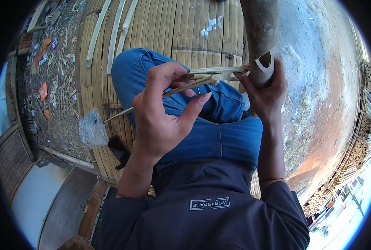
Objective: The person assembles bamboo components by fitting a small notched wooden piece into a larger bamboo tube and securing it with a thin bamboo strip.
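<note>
My right hand [271, 93] wraps round the lower end of a thick grey-brown bamboo pole [260, 31], which has a notch cut in its side near that end. Its thumb presses towards the ends of pale split bamboo strips [219, 70] that reach leftward across my lap. A thin bamboo stick [175, 90] runs slantwise through my left hand [162, 108], its far end near the strips. The left fingers curl over this stick, while the thumb stands apart from it. Part of the stick is hidden behind the hand.
I sit in blue jeans on a slatted bamboo platform [156, 25]. Long pale bamboo strips [115, 37] lie ahead on the left. A clear plastic bag [93, 128] and a black object [119, 152] lie left of my leg. Littered ground [58, 83] borders the platform; stacked poles [356, 154] line the far right.
</note>
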Motion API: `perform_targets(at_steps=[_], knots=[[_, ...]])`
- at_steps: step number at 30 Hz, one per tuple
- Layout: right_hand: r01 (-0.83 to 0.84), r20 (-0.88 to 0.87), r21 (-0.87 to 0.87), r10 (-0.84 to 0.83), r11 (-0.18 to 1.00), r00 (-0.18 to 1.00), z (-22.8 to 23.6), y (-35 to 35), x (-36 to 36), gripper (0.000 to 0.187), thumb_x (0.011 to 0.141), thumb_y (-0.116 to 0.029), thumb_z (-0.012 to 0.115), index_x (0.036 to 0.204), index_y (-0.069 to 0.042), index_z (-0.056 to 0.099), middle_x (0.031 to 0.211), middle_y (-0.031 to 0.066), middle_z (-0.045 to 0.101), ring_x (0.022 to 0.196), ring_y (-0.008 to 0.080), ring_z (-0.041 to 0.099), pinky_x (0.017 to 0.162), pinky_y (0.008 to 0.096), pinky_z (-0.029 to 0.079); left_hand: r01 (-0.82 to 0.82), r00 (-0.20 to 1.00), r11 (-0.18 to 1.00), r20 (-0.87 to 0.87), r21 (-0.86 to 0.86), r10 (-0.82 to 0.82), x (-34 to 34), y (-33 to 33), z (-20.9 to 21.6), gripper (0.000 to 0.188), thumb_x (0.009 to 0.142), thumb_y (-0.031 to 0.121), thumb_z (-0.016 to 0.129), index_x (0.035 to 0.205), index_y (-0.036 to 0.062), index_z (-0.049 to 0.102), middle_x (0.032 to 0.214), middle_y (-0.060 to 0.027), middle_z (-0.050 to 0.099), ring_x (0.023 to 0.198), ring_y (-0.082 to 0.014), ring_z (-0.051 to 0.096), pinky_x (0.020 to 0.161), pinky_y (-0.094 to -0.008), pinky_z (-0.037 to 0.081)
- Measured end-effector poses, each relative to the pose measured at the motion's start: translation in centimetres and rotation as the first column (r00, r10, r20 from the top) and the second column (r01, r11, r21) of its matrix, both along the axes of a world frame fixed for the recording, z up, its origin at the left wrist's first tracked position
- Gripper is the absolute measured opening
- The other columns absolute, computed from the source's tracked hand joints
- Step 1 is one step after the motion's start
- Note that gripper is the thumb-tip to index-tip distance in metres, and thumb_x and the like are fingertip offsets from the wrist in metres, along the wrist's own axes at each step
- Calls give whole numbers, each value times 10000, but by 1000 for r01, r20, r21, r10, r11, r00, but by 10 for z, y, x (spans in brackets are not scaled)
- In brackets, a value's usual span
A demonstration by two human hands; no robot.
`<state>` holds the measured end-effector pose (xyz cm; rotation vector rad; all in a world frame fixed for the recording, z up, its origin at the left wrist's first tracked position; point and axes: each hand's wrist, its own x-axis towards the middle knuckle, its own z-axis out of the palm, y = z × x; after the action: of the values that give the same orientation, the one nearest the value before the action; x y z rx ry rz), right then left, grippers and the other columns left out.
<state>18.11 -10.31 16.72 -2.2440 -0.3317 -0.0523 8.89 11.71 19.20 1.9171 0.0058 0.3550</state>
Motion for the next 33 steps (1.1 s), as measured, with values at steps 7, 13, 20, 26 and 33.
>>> perform_targets(at_steps=[7, 13, 20, 26, 33], knots=[[2, -40, 16, -2, 1000, 999, -1, 2, 0, 550, 747, -191, 902, 1171, -46, 582, 978, 162, 736, 915, 286, 748, 780, 391, 584, 13, 1000, 1000, -4, -15, -13, 0, 4, -1, 476, 823, -11, 796, 1191, 3, 496, 953, -115, 680, 844, -146, 671, 821, -293, 535], [-32, 14, -46, 33, 998, 999, -4, 12, 12, 545, 750, -204, 900, 1160, -37, 583, 973, 179, 722, 907, 312, 737, 767, 408, 572, -57, 994, 998, -88, 30, 59, 11, 10, -4, 454, 831, -19, 791, 1191, 9, 516, 974, -121, 700, 893, -157, 694, 839, -290, 533], [-50, -44, 4, 50, 999, 998, -9, 26, 24, 548, 754, -234, 896, 1156, -28, 585, 975, 185, 715, 917, 335, 729, 762, 423, 564, -90, 988, 995, -121, 54, 96, 24, 24, -6, 424, 846, 13, 797, 1177, -6, 533, 935, -114, 714, 894, -147, 701, 818, -280, 537], [-36, -29, 9, 36, 999, 999, -18, 25, 26, 544, 767, -249, 888, 1154, -21, 582, 950, 203, 715, 890, 350, 731, 739, 430, 566, -130, 986, 991, -97, 45, 134, 28, 20, -11, 433, 810, 16, 808, 1162, 22, 554, 925, -159, 733, 859, -236, 749, 774, -329, 580], [-60, -41, 39, 62, 997, 997, -22, 21, 25, 552, 787, -249, 874, 1174, 3, 572, 972, 231, 718, 916, 385, 730, 759, 450, 574, -128, 983, 986, -118, 110, 141, 29, 14, -16, 385, 863, 28, 782, 1170, -13, 554, 927, -121, 742, 875, -138, 711, 793, -264, 538]])
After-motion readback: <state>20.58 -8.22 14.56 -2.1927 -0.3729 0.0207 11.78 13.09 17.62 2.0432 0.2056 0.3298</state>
